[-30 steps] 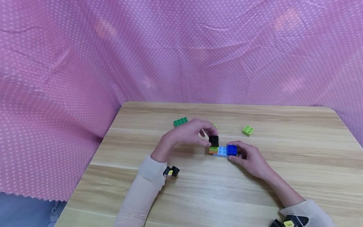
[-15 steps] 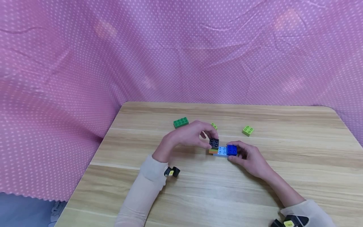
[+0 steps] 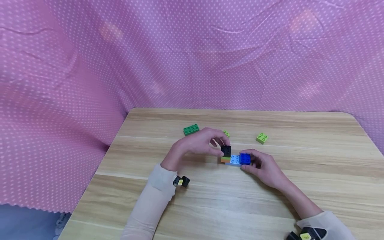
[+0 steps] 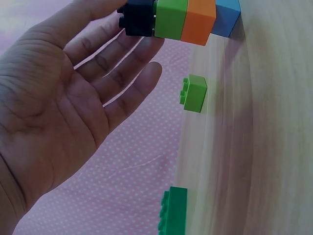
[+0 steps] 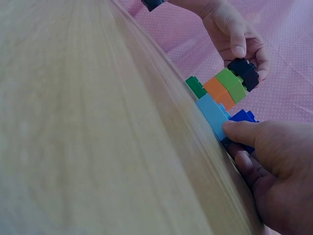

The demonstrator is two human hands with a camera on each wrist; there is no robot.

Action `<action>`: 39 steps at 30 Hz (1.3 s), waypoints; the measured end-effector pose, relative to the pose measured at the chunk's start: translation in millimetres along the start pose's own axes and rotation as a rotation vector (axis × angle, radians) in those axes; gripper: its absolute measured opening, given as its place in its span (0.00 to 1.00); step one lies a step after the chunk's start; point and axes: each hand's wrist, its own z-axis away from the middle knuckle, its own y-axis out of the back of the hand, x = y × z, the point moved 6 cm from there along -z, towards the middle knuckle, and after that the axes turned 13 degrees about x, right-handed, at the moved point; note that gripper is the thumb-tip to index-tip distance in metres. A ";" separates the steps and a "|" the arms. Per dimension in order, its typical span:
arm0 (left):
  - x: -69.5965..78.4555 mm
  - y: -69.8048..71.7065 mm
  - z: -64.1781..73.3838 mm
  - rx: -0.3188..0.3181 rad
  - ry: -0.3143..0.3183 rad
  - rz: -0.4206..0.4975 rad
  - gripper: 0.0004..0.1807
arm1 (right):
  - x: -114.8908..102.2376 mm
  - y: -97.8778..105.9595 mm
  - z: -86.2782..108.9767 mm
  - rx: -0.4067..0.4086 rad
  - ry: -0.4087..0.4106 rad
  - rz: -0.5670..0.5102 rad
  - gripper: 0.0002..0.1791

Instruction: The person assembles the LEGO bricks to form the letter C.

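Note:
My left hand [image 3: 204, 141] pinches a black building brick [image 3: 226, 150] between thumb and fingers, right over a lime brick [image 4: 170, 18]. Some of the lime brick's studs show in the narrow gap beneath the black one. The lime brick sits on an orange brick [image 5: 219, 93], which stands on the left end of a long light blue brick [image 3: 235, 160]. A dark blue brick [image 3: 245, 159] is mounted on the other end. There my right hand [image 3: 265, 166] grips the joined bricks, its thumb against the light blue side in the right wrist view.
A dark green brick [image 3: 191, 129] lies at the back left of the wooden table [image 3: 210, 206]. One lime brick [image 3: 226, 133] is partly hidden behind my left hand; another [image 3: 262, 138] lies farther right. A pink dotted cloth [image 3: 192, 60] hangs behind the table.
The black brick tipped so its studs faced the head camera and dipped, then rose very slightly with the left hand. The right hand and the bricks it grips stay put.

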 end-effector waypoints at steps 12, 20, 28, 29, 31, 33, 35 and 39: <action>-27.9 -14.5 1.6 -0.100 0.204 0.267 0.26 | 2.6 -1.3 1.3 -0.001 -0.009 0.012 0.25; -31.3 -25.8 -0.7 -0.127 0.261 0.305 0.23 | 2.3 -2.3 1.0 -0.003 -0.006 0.011 0.24; -25.8 -26.4 -1.9 -0.107 0.278 0.333 0.21 | 0.4 -1.1 1.2 0.001 -0.005 0.013 0.24; -25.0 -26.6 -2.3 -0.106 0.276 0.336 0.21 | 0.4 -1.1 1.2 0.002 -0.005 0.012 0.24; -24.1 -27.3 -3.2 -0.103 0.268 0.340 0.20 | 0.5 -1.1 1.2 0.003 -0.003 0.011 0.24; -23.9 -27.8 -4.1 -0.096 0.262 0.333 0.21 | 0.5 -0.9 1.2 0.004 -0.004 0.011 0.24; -24.6 -28.3 -4.8 -0.086 0.261 0.327 0.23 | 0.4 -0.8 1.3 0.004 -0.005 0.011 0.25; -26.2 -27.7 -5.5 -0.061 0.258 0.301 0.25 | -0.4 -0.5 1.2 0.003 -0.006 0.015 0.25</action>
